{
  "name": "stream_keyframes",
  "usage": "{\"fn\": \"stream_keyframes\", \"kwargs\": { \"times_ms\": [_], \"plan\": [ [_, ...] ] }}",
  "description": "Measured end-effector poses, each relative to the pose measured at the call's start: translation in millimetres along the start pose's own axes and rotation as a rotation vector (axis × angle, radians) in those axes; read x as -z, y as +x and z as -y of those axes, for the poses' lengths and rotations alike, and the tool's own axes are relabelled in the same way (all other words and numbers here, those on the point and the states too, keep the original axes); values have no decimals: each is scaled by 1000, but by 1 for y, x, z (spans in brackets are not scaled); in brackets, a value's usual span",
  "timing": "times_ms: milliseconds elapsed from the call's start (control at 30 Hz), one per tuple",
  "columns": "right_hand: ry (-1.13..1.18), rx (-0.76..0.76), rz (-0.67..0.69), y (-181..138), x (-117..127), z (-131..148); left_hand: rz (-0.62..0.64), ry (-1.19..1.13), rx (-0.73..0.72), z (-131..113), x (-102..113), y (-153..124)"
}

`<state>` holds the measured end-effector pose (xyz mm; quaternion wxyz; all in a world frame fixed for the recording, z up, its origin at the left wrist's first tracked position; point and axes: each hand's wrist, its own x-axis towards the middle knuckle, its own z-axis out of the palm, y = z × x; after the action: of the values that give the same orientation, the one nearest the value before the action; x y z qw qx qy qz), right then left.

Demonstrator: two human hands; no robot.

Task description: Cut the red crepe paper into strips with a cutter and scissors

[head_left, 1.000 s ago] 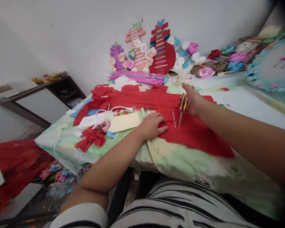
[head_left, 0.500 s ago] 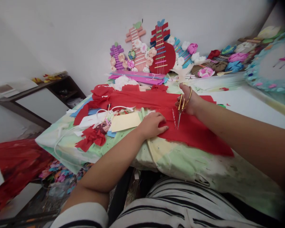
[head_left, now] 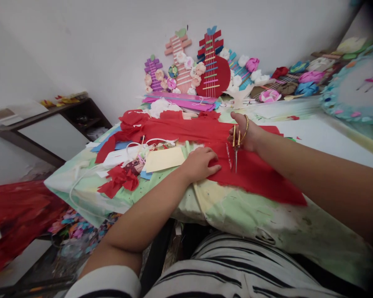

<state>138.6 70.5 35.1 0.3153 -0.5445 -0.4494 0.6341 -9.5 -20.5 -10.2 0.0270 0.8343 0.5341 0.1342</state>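
A large sheet of red fabric [head_left: 261, 178] lies over the table in front of me, with a row of white marks on it. My left hand [head_left: 202, 163] rests flat on its left part, fingers stretched out and holding nothing. In my right hand [head_left: 248, 132] is a pair of gold-handled scissors [head_left: 235, 142], the fingers wrapped about the handles. The blades point down toward the red fabric, just right of the white marks, and look nearly closed. Whether the tips touch the fabric I cannot tell.
Left of my hand lie a cream card [head_left: 164, 159], red scraps [head_left: 118, 180] and a white cord [head_left: 77, 182]. Guitar-shaped crafts [head_left: 216, 74] with paper flowers lean on the wall. A white board [head_left: 335, 142] is at right, a dark cabinet [head_left: 59, 132] at left.
The scissors have turned so the blades hang more upright, their tips shifted slightly right and down. My right hand has moved slightly left. The left hand has stayed in place.
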Motion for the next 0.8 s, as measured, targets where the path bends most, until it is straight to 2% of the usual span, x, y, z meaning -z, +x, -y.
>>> {"fn": "stream_keyframes", "kwargs": {
  "times_ms": [200, 467, 800],
  "plan": [
    [17, -18, 7, 1, 0, -1, 0, 0, 4, -1, 0, 0],
    [90, 116, -56, 15, 2, 6, 6, 1, 4, -1, 1, 0],
    [103, 157, -49, 17, 2, 3, 0, 5, -28, 0, 1, 0]
  ]
}}
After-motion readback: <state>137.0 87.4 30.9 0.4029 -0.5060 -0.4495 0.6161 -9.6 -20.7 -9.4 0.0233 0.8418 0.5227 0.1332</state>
